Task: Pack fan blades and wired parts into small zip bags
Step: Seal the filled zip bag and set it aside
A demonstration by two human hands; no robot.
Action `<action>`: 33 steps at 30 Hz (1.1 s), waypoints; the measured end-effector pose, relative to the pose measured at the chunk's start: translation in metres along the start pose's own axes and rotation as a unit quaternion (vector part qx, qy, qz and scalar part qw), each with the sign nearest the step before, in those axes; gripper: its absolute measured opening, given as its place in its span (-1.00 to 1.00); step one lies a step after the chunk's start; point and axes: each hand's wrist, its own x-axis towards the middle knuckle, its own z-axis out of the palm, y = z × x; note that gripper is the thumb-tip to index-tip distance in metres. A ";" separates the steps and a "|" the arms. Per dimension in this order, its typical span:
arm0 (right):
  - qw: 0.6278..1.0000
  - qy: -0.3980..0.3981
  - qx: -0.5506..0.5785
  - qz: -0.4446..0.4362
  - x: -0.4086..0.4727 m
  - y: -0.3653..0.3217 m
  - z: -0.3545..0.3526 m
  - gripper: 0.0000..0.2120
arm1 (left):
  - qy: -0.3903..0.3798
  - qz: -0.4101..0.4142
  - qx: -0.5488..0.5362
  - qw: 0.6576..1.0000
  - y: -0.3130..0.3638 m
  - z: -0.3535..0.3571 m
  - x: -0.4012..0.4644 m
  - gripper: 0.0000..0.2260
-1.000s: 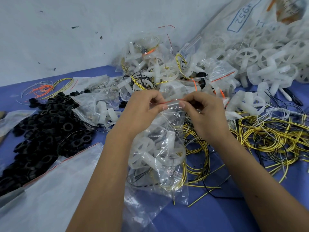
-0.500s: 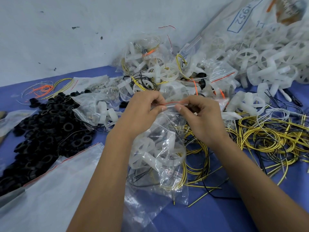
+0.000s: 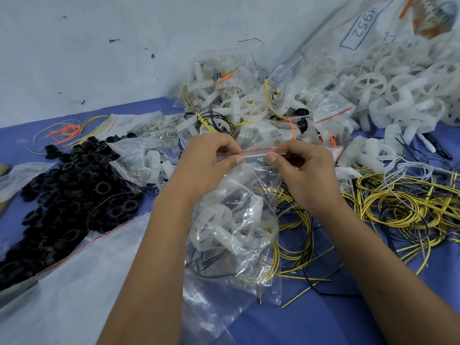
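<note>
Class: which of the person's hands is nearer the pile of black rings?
Left. The left hand is just right of the black rings; the right hand is farther right.

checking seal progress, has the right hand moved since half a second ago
Yes, slightly: the right hand has shifted rightward along the red zip strip, away from the left hand and toward the yellow wire pile.

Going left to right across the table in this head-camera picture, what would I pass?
Pile of black rings → left hand → zip bag it pinches with the right hand → tangle of yellow wires.
</note>
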 end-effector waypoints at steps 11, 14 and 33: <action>1.000 -0.018 0.021 0.003 0.000 0.002 -0.001 -0.96 | 0.002 0.023 0.032 0.999 -0.007 -0.004 -0.001 -0.90; 0.999 -0.042 0.020 -0.018 0.000 0.002 -0.001 -0.91 | -0.004 0.034 0.008 0.999 -0.003 0.000 -0.001 -0.94; 0.998 -0.023 0.049 0.011 0.002 0.005 0.000 -0.92 | 0.010 -0.013 -0.019 1.000 -0.013 -0.013 -0.006 -0.83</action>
